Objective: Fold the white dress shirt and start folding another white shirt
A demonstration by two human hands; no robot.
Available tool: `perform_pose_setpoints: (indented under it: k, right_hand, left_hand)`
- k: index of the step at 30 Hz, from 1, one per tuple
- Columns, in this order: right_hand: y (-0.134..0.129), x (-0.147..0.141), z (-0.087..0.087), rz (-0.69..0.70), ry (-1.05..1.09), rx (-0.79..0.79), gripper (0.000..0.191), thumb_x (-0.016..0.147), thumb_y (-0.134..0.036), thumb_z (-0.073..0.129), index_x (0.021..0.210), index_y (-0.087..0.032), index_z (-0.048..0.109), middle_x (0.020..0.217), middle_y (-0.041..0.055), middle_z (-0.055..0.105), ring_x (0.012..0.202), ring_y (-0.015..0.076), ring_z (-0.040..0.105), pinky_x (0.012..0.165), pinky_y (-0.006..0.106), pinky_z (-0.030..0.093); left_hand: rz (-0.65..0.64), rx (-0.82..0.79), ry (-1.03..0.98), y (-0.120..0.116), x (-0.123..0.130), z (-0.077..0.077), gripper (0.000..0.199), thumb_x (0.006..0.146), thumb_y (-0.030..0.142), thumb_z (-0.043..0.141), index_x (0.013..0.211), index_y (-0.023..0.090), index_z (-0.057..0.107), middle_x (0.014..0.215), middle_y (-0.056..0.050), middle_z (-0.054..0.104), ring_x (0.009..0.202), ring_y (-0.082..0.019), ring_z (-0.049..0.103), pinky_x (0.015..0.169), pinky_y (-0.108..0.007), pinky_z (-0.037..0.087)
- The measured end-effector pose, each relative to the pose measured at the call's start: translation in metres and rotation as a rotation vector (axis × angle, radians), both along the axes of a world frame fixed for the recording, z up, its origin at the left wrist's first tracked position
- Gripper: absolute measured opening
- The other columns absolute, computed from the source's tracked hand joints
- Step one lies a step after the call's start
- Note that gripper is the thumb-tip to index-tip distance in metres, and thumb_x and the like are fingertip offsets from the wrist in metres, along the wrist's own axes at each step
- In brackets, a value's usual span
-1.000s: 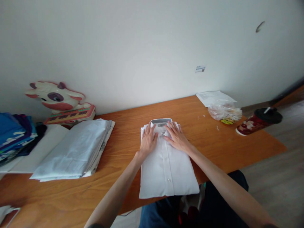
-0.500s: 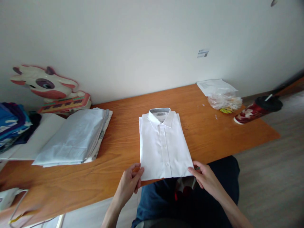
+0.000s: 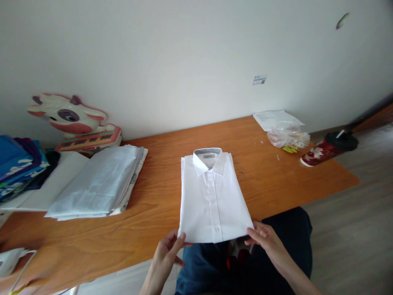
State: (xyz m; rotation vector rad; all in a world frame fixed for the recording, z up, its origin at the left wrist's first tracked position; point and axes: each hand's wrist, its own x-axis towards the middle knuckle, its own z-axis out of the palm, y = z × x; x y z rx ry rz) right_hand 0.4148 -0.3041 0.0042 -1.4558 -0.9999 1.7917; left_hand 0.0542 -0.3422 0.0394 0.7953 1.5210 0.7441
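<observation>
A neatly folded white shirt (image 3: 199, 205) lies on the wooden table, collar toward the wall, its lower edge at the table's front edge. My left hand (image 3: 167, 252) pinches its lower left corner between thumb and fingers. At the lower right corner, my right hand (image 3: 266, 239) grips the fabric the same way, thumb on top. Fingers under the cloth are partly hidden.
Left on the table (image 3: 153, 229) are folded light-blue cloth (image 3: 95, 180), a cow-shaped toy keyboard (image 3: 76, 119), blue clothes (image 3: 18, 164) and a white device (image 3: 10, 262). At right are paper (image 3: 270, 117), a plastic bag (image 3: 287, 135) and a red cup (image 3: 325, 149).
The view has shifted slightly, so most things sit lower in the picture. The shirt's lower edge has come a little nearer to me, with both hands still at its corners.
</observation>
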Motion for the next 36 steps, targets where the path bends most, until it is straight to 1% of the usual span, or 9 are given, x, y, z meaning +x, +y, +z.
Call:
perform_pose_setpoints:
  k: [3, 9, 14, 16, 23, 26, 28, 32, 36]
  right_hand:
    - [-0.012, -0.005, -0.008, -0.046, -0.026, 0.033, 0.047, 0.082, -0.068, 0.079, 0.098, -0.024, 0.083, 0.103, 0.0121, 0.08, 0.097, 0.0347, 0.075, 0.085, 0.048, 0.063]
    - [-0.021, -0.004, -0.007, 0.07, -0.024, -0.006, 0.06, 0.085, -0.069, 0.076, 0.118, -0.02, 0.077, 0.108, 0.0133, 0.079, 0.095, 0.0323, 0.075, 0.069, 0.036, 0.061]
    - [-0.032, -0.002, -0.022, -0.106, -0.03, 0.062, 0.049, 0.087, -0.066, 0.076, 0.073, -0.019, 0.066, 0.079, 0.0069, 0.072, 0.073, 0.023, 0.069, 0.065, 0.033, 0.055]
    - [-0.036, -0.006, -0.027, -0.186, -0.03, 0.078, 0.051, 0.087, -0.066, 0.076, 0.07, -0.02, 0.06, 0.073, 0.0045, 0.068, 0.065, 0.0201, 0.064, 0.063, 0.033, 0.054]
    - [-0.032, -0.022, -0.013, -0.258, -0.019, 0.131, 0.048, 0.082, -0.061, 0.082, 0.101, -0.025, 0.057, 0.082, -0.0005, 0.065, 0.059, 0.0169, 0.059, 0.05, 0.029, 0.049]
    - [-0.033, -0.021, -0.007, -0.225, -0.135, 0.172, 0.046, 0.089, -0.061, 0.074, 0.112, -0.026, 0.055, 0.084, 0.0007, 0.067, 0.059, 0.0169, 0.06, 0.048, 0.028, 0.048]
    - [-0.032, -0.015, -0.003, -0.172, -0.263, 0.228, 0.047, 0.091, -0.059, 0.072, 0.12, -0.026, 0.055, 0.097, 0.0055, 0.072, 0.073, 0.0218, 0.069, 0.059, 0.031, 0.055]
    - [-0.009, 0.002, 0.005, -0.041, -0.518, 0.392, 0.059, 0.094, -0.055, 0.069, 0.142, -0.027, 0.049, 0.129, 0.0124, 0.07, 0.106, 0.029, 0.072, 0.089, 0.043, 0.06]
    - [0.065, 0.002, 0.009, 0.017, -0.67, 0.576, 0.063, 0.096, -0.055, 0.065, 0.151, -0.028, 0.049, 0.146, 0.0139, 0.063, 0.116, 0.0312, 0.069, 0.101, 0.049, 0.056]
  left_hand:
    - [0.022, 0.048, 0.136, -0.008, 0.01, -0.008, 0.065, 0.081, 0.084, 0.064, 0.075, 0.019, 0.071, 0.072, -0.009, 0.074, 0.063, -0.024, 0.07, 0.041, -0.027, 0.051]
    - [0.027, 0.016, 0.221, -0.017, 0.01, -0.011, 0.067, 0.085, 0.083, 0.06, 0.082, 0.017, 0.07, 0.049, 0.0, 0.058, 0.038, -0.013, 0.048, 0.038, -0.022, 0.036]
    - [-0.011, 0.075, 0.282, -0.028, 0.011, -0.017, 0.065, 0.09, 0.08, 0.054, 0.075, 0.019, 0.069, 0.052, -0.001, 0.06, 0.043, -0.015, 0.053, 0.049, -0.026, 0.042]
    - [-0.016, 0.076, 0.315, -0.033, 0.016, -0.018, 0.062, 0.093, 0.077, 0.053, 0.074, 0.02, 0.066, 0.049, 0.001, 0.056, 0.044, -0.016, 0.053, 0.052, -0.026, 0.043]
    - [0.187, 0.133, 0.269, -0.039, 0.034, -0.016, 0.052, 0.088, 0.075, 0.064, 0.097, 0.025, 0.053, 0.055, 0.006, 0.061, 0.041, -0.014, 0.052, 0.042, -0.022, 0.035]
    - [0.185, 0.109, 0.246, -0.042, 0.037, -0.016, 0.058, 0.088, 0.077, 0.061, 0.112, 0.025, 0.055, 0.052, 0.007, 0.058, 0.039, -0.017, 0.052, 0.038, -0.024, 0.034]
    - [0.119, 0.106, 0.288, -0.043, 0.033, -0.014, 0.067, 0.089, 0.077, 0.058, 0.13, 0.024, 0.054, 0.054, 0.006, 0.061, 0.043, -0.021, 0.059, 0.04, -0.027, 0.042]
    - [-0.065, 0.146, 0.467, -0.019, 0.007, -0.001, 0.061, 0.094, 0.067, 0.058, 0.138, 0.025, 0.056, 0.076, -0.001, 0.076, 0.066, -0.025, 0.074, 0.062, -0.033, 0.058]
    - [-0.18, 0.305, 0.68, 0.06, -0.02, 0.009, 0.04, 0.1, 0.057, 0.056, 0.122, 0.026, 0.068, 0.104, -0.007, 0.08, 0.089, -0.025, 0.077, 0.083, -0.036, 0.057]
